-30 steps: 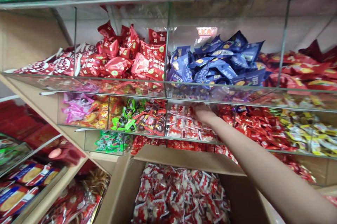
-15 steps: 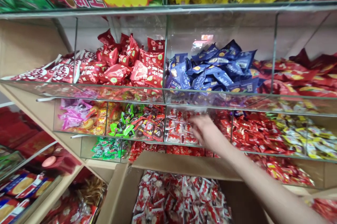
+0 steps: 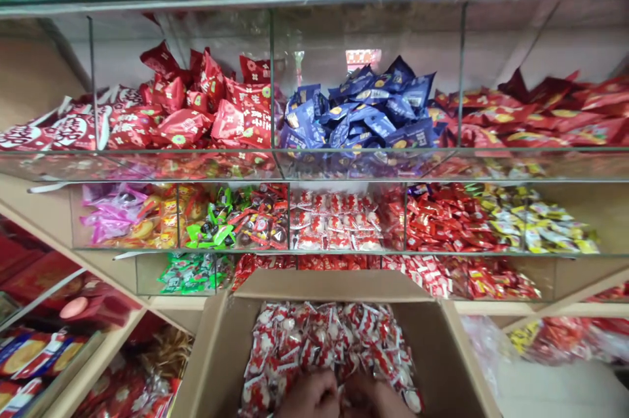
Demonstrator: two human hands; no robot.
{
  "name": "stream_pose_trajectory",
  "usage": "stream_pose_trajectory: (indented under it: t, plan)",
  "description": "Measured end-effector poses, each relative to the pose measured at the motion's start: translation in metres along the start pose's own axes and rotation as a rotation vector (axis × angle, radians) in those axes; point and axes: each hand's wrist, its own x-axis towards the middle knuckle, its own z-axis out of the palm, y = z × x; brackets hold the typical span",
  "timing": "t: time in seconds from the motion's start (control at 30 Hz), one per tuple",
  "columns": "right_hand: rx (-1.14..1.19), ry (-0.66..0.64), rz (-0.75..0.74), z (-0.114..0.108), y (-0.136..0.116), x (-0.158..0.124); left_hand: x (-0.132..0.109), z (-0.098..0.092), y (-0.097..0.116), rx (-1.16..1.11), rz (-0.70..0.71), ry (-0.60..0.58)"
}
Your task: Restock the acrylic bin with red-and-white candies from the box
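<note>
At the bottom of the view, my left hand (image 3: pixel 310 394) and my right hand (image 3: pixel 374 396) are close together over the cardboard box (image 3: pixel 451 354). Inside lie many small wrapped sweets (image 3: pixel 322 339) in clear, red and white wrappers, and both hands touch them. The fingers of my left hand are curled in. My right hand is somewhat blurred, its fingers bent toward the left one. Whatever is between the fingers is hidden. Behind the box, a glass-fronted shelf compartment (image 3: pixel 335 221) holds similar red and white packets in neat rows.
Glass dividers split the shelves. Blue packets (image 3: pixel 363 110) and red packets (image 3: pixel 187 103) lie on the shelf above. Red sweets (image 3: pixel 447 218) and green and black sweets (image 3: pixel 216 218) flank the red and white rows. Plastic bags (image 3: pixel 555 339) lie at the lower right.
My right hand has come down from the red and white compartment into the box. My left hand has come into view beside it. The view has turned slightly right.
</note>
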Motion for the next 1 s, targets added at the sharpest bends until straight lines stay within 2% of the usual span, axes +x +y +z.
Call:
stream_pose_trajectory:
  t: [0.03,0.13,0.23,0.3,0.37,0.47,0.6,0.73,0.8,0.87,0.93,1.0]
  plan:
    - [0.048,0.018,0.003,-0.008,-0.011,-0.002,-0.003,-0.006,0.011,-0.056,-0.028,0.096]
    - [0.263,0.115,-0.009,-0.034,-0.048,-0.006,-0.014,-0.028,0.05,-0.267,0.092,0.286]
    - [0.584,0.157,-0.035,-0.051,-0.074,-0.006,-0.021,-0.046,0.081,-0.661,0.13,0.193]
    - [0.704,0.207,-0.05,-0.053,-0.082,-0.006,-0.026,-0.052,0.094,-0.699,0.181,0.189]
    - [0.74,0.274,-0.057,-0.049,-0.085,-0.008,-0.03,-0.054,0.099,-0.588,0.229,0.224]
    - [0.746,0.331,-0.045,-0.041,-0.08,-0.009,-0.032,-0.05,0.099,-0.554,0.251,0.297]
    - [0.669,0.399,-0.085,-0.04,-0.072,-0.009,-0.025,-0.045,0.1,-0.908,0.253,0.341]
    - [0.238,0.624,-0.328,-0.052,-0.076,-0.011,-0.023,-0.048,0.112,-1.174,0.216,0.279]
    - [0.006,0.711,-0.469,-0.057,-0.08,-0.014,-0.025,-0.052,0.119,-1.203,0.229,0.241]
    - [-0.097,0.738,-0.528,-0.059,-0.084,-0.018,-0.028,-0.055,0.123,-1.171,0.264,0.233]
    - [0.004,0.736,-0.481,-0.057,-0.086,-0.02,-0.03,-0.056,0.125,-1.116,0.31,0.258]
    - [0.296,0.705,-0.345,-0.053,-0.086,-0.02,-0.031,-0.056,0.126,-1.07,0.359,0.278]
